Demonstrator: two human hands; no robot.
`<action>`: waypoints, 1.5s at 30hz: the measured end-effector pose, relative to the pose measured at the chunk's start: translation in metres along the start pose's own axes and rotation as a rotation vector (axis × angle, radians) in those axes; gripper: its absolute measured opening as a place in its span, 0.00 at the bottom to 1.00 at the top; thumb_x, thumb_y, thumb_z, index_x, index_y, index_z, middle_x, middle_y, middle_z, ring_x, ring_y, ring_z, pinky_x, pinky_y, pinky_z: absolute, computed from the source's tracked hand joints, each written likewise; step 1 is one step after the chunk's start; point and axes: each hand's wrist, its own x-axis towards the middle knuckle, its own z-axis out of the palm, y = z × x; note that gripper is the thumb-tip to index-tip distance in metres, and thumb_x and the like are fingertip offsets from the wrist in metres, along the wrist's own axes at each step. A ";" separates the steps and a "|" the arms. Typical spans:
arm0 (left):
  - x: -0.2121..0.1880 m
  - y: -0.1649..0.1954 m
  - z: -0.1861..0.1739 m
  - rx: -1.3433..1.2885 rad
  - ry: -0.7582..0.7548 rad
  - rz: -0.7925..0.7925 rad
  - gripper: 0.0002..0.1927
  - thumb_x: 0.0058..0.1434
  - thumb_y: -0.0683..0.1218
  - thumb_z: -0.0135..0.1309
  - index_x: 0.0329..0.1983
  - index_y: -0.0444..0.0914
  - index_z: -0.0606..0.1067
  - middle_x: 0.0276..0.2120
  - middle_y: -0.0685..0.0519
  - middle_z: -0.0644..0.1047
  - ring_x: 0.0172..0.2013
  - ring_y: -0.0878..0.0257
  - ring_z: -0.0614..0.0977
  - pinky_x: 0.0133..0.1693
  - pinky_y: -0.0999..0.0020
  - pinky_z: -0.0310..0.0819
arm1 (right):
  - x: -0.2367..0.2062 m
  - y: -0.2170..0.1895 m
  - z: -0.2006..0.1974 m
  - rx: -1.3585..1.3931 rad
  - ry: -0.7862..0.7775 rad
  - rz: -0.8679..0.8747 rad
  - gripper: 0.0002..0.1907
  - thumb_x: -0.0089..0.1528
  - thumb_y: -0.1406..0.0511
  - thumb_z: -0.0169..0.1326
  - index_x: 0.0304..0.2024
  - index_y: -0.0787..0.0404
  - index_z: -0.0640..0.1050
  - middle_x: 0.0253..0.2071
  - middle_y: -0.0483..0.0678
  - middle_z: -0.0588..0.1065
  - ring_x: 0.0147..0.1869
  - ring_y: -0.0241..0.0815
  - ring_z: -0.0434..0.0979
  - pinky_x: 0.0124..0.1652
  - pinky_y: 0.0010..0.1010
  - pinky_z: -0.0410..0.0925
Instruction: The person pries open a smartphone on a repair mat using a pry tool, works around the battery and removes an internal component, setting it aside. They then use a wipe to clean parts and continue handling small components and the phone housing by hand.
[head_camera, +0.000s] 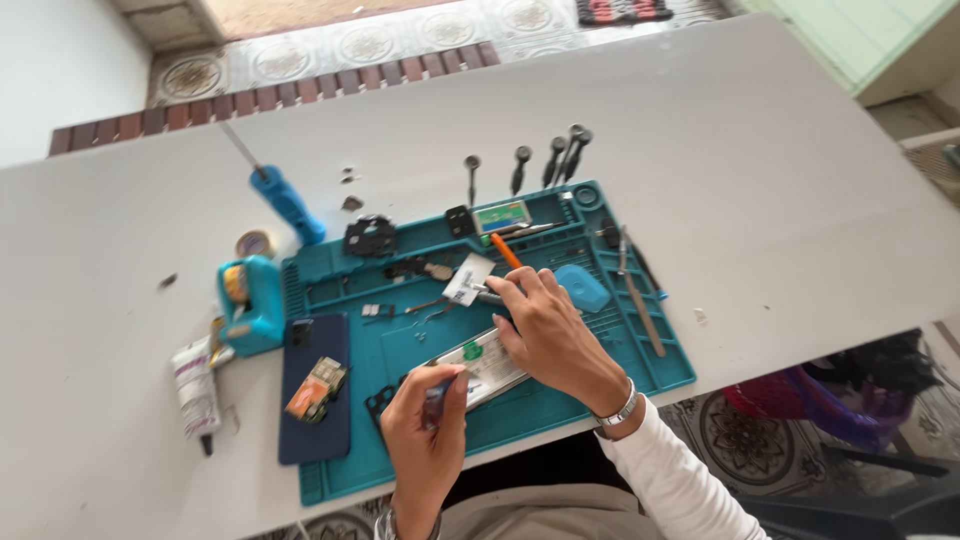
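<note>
Opened phone lies mid-mat, touching both hands. Largest first: white table, teal work mat, dark blue back cover left of phone, blue screwdriver off mat. Right hand rests flat on phone, fingers loosely together. Left hand pinched shut around small dark tool at phone's edge.

The left hand rises from the near edge of the tabletop, wrist bent, fingers curled shut in a pinch. The right hand reaches in from the near right, palm down, fingers spread forward, white sleeve on its forearm.
</note>
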 end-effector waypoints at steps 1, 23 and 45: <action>0.001 0.000 0.001 0.042 0.005 -0.014 0.05 0.65 0.41 0.60 0.42 0.35 0.78 0.31 0.55 0.80 0.21 0.76 0.72 0.22 0.80 0.63 | -0.001 0.004 0.001 -0.045 0.017 -0.013 0.23 0.59 0.71 0.60 0.56 0.73 0.75 0.50 0.57 0.73 0.51 0.52 0.71 0.51 0.42 0.68; -0.004 -0.007 -0.002 -0.229 0.144 -0.269 0.10 0.64 0.43 0.59 0.41 0.30 0.80 0.24 0.51 0.82 0.22 0.70 0.84 0.21 0.79 0.71 | -0.027 -0.016 0.004 0.426 0.073 -0.094 0.14 0.61 0.72 0.59 0.50 0.61 0.80 0.32 0.45 0.78 0.27 0.32 0.75 0.25 0.24 0.66; 0.000 -0.002 0.003 -0.026 -0.107 -0.021 0.09 0.53 0.36 0.65 0.38 0.35 0.82 0.34 0.51 0.85 0.36 0.67 0.86 0.37 0.73 0.81 | -0.071 0.023 -0.025 0.200 0.132 -0.139 0.11 0.56 0.67 0.66 0.41 0.53 0.84 0.40 0.43 0.77 0.46 0.40 0.76 0.44 0.31 0.68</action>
